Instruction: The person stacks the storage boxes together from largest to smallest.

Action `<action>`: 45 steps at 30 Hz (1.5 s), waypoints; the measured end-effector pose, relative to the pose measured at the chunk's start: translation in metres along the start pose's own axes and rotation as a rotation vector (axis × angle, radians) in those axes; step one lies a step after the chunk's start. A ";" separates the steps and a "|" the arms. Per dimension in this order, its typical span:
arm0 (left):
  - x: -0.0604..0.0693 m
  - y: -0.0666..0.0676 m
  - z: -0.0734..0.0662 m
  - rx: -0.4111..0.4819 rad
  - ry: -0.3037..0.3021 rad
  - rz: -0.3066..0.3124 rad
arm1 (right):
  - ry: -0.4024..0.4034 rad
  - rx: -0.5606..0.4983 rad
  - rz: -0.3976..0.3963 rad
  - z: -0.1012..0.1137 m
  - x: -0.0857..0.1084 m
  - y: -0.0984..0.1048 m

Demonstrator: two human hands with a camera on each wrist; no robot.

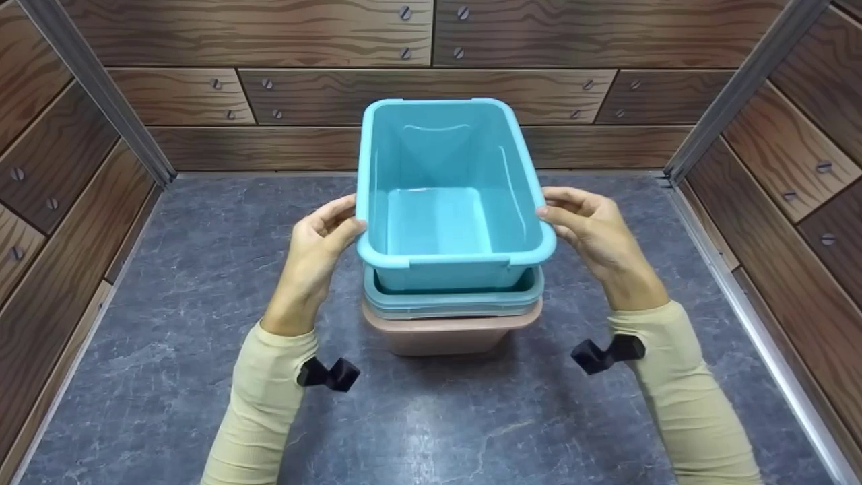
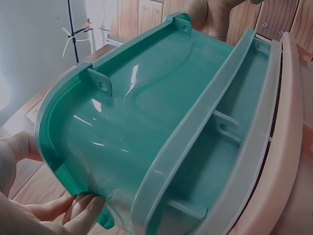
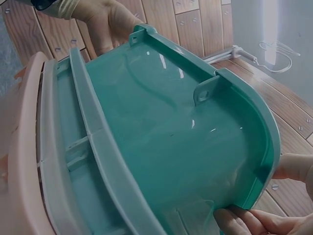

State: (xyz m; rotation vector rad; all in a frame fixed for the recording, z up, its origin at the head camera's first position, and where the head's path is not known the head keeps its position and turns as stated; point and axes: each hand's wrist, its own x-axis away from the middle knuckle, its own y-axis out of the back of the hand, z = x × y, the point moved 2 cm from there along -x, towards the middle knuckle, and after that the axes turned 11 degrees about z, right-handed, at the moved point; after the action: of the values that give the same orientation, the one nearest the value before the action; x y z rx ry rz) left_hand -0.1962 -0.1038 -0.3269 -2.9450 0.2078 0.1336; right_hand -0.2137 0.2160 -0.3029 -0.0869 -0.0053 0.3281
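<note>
A turquoise plastic bin point(image 1: 458, 275) is uppermost in a nested stack, its rim raised well above the others. My left hand point(image 1: 311, 256) pinches its left rim, thumb on top and fingers beneath. On the opposite side my right hand point(image 1: 603, 239) pinches the right rim likewise. Both wrist views show curled fingers point(image 2: 85, 210) under the lip. The lower part of this bin stays inside a duller blue-green bin point(image 1: 454, 302). Beneath comes a pale greyish rim point(image 2: 259, 147), then a pinkish-beige bin point(image 1: 444, 340) at the bottom. The turquoise bin's inside holds nothing visible.
The stack stands on a dark grey marbled floor point(image 1: 202, 303). Wood-patterned walls point(image 1: 424, 148) rise at the back and both sides, with metal corner strips point(image 1: 101, 94). Black wrist-camera mounts point(image 1: 330, 374) stick out from the yellow sleeves point(image 1: 262, 397).
</note>
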 end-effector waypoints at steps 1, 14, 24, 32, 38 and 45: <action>0.000 0.000 0.000 -0.002 0.001 0.002 | -0.002 0.003 0.001 0.000 0.000 0.000; -0.001 0.003 0.004 -0.020 0.011 0.013 | -0.015 0.006 0.012 -0.004 -0.001 0.001; -0.002 0.006 0.006 -0.051 0.033 0.020 | -0.029 0.022 0.011 -0.005 -0.003 0.001; -0.002 0.006 0.008 -0.077 0.043 0.010 | -0.037 0.010 0.015 -0.008 -0.003 0.002; -0.003 0.007 0.009 -0.089 0.059 0.013 | -0.034 0.000 0.026 -0.010 -0.002 0.002; -0.003 0.007 0.012 -0.100 0.077 0.016 | -0.050 0.028 0.015 -0.013 -0.002 0.004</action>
State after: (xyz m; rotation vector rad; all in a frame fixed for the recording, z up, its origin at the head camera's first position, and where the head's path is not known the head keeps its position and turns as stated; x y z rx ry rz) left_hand -0.2007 -0.1080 -0.3393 -3.0509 0.2418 0.0341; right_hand -0.2164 0.2178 -0.3159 -0.0511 -0.0498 0.3448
